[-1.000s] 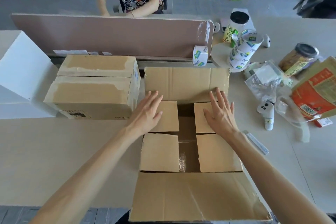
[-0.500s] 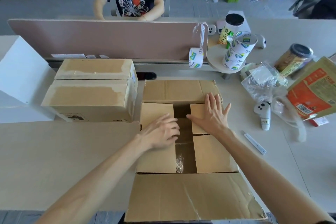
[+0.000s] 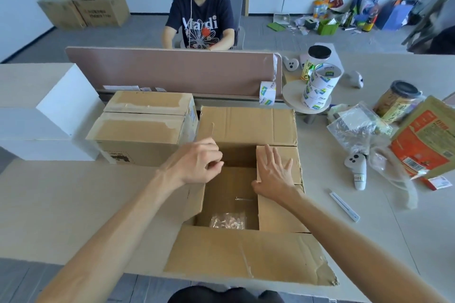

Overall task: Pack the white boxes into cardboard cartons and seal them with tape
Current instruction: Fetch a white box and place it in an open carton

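The left hand (image 3: pixel 197 162) curls its fingers round the left flap (image 3: pixel 194 202) of the carton (image 3: pixel 246 125). The right hand (image 3: pixel 273 174) lies flat on the right flap (image 3: pixel 278 214), fingers spread.

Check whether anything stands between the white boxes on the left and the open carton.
Yes: a closed brown cardboard carton sits between the white rectangular boxes and the open brown cardboard carton. The right hand presses the right flaps flat over part of its opening; the left hand grips the left flap.
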A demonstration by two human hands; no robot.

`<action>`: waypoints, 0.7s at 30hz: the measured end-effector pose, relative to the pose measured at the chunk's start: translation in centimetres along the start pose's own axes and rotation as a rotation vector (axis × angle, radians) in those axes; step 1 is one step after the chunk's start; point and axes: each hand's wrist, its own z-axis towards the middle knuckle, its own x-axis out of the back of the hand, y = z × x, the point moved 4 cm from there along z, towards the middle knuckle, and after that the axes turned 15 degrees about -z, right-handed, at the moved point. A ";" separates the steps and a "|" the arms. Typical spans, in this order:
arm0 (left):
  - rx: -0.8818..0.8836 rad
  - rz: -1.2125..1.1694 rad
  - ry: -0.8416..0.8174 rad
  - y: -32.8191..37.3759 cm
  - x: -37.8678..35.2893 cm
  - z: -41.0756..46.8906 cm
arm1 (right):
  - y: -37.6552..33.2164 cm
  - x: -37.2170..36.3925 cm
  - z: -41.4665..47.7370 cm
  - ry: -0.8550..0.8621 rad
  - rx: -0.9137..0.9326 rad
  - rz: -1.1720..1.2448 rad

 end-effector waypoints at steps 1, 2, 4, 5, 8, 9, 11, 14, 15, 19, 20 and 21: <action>0.030 0.032 0.020 -0.2 1.1 -0.7 | -0.5 -0.4 -0.2 -0.015 0.031 -0.040; 0.074 0.075 0.026 -0.7 2.0 -1.4 | -0.8 -0.8 -0.3 -0.037 0.055 -0.074; 0.180 0.186 -0.004 -2.1 3.2 -3.3 | -1.2 -1.2 -0.6 -0.060 0.097 -0.122; 0.231 0.237 -0.057 -2.8 3.4 -4.2 | -1.3 -1.2 -0.8 -0.067 0.114 -0.136; 0.373 0.308 -0.152 -4.7 2.8 -6.8 | -1.2 -0.9 -1.1 -0.053 0.122 -0.146; 0.407 0.306 -0.157 -5.0 2.3 -7.6 | -1.1 -0.7 -1.2 -0.038 0.120 -0.141; 0.403 0.273 -0.152 -4.6 1.0 -8.4 | -0.8 0.1 -1.6 -0.006 0.114 -0.112; 0.293 0.234 -0.095 -3.2 -0.8 -8.5 | -0.4 2.0 -2.2 0.040 0.103 -0.063; 0.286 0.223 -0.107 -2.9 -1.5 -8.3 | -0.2 2.8 -2.4 0.056 0.092 -0.047; 0.315 0.186 -0.147 -2.9 -3.9 -7.9 | 1.2 5.3 -3.4 0.184 0.045 -0.010; 0.324 0.182 -0.148 -2.8 -4.3 -7.8 | 1.7 5.8 -3.9 0.225 0.033 0.005; 0.330 0.186 -0.155 -2.6 -4.5 -7.6 | 2.4 6.2 -4.4 0.262 0.014 0.026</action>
